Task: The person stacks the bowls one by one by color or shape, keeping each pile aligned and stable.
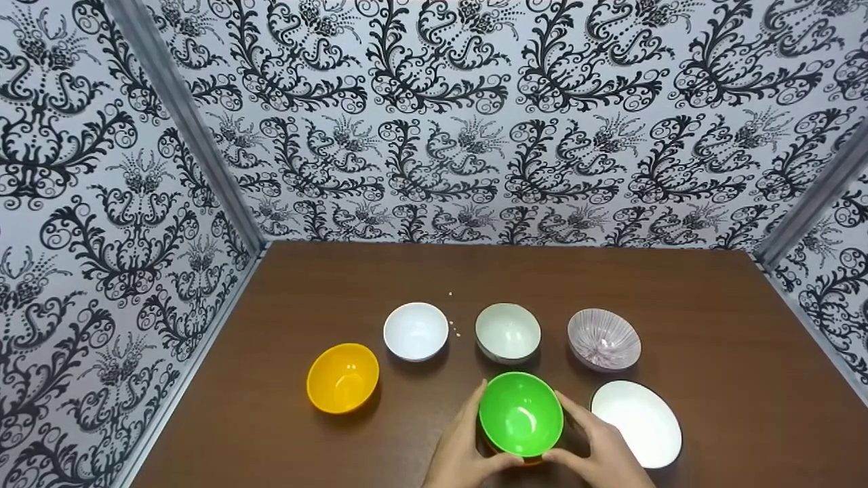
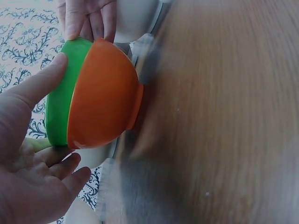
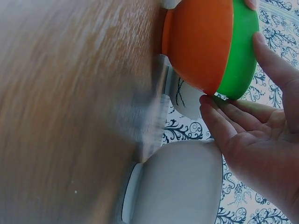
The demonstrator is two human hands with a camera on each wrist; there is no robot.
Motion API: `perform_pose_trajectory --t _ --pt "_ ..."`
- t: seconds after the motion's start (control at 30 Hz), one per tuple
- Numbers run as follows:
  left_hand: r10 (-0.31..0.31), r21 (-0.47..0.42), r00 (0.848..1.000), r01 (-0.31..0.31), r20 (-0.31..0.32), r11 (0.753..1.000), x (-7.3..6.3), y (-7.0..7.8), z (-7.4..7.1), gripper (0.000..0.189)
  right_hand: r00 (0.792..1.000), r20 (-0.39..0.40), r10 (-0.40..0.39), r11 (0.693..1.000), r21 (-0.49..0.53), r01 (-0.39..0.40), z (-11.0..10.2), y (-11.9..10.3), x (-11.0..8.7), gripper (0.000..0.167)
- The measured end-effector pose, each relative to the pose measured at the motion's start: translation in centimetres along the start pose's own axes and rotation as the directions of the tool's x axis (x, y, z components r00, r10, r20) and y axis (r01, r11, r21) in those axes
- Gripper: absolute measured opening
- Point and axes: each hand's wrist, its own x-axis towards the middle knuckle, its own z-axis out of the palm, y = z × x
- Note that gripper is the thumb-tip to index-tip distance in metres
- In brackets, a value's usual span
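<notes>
A green bowl (image 1: 521,415) sits nested in an orange bowl (image 2: 103,95), its green rim standing above the orange one. In the head view the green bowl hides nearly all of the orange bowl beneath it. My left hand (image 1: 462,444) grips the green bowl's left side, thumb at the near rim and fingers around the far side. From the right, my right hand (image 1: 597,447) holds the same bowl, its thumb (image 3: 275,60) against the green wall and fingertips under the rim. The orange bowl's foot is down at the brown table (image 1: 271,434).
A yellow bowl (image 1: 343,378) stands at the left. Behind the hands are a white bowl (image 1: 416,331), a pale green bowl (image 1: 508,332) and a purple-striped bowl (image 1: 603,339). Close to my right hand is a dark-rimmed white bowl (image 1: 637,423). Small crumbs (image 1: 454,328) lie between bowls.
</notes>
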Motion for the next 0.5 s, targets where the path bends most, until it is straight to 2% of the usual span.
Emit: perform_pose_trajectory --t 0.13,0.37,0.5 --pt "-0.007 -0.004 1.0 0.007 0.005 1.0 -0.02 -0.05 0.08 0.11 1.0 -0.003 -0.016 1.0 -0.001 0.016 0.1 0.15 -0.05 0.082" --pt "-0.054 -0.015 0.998 0.054 0.027 0.998 -0.05 -0.07 0.17 0.112 0.997 -0.042 -0.069 0.997 -0.028 0.068 0.45 0.66 -0.28 0.083" --pt "-0.068 -0.014 0.997 0.069 0.034 0.998 -0.06 -0.04 0.16 0.111 0.997 -0.031 -0.075 0.996 -0.042 0.074 0.49 0.8 -0.24 0.084"
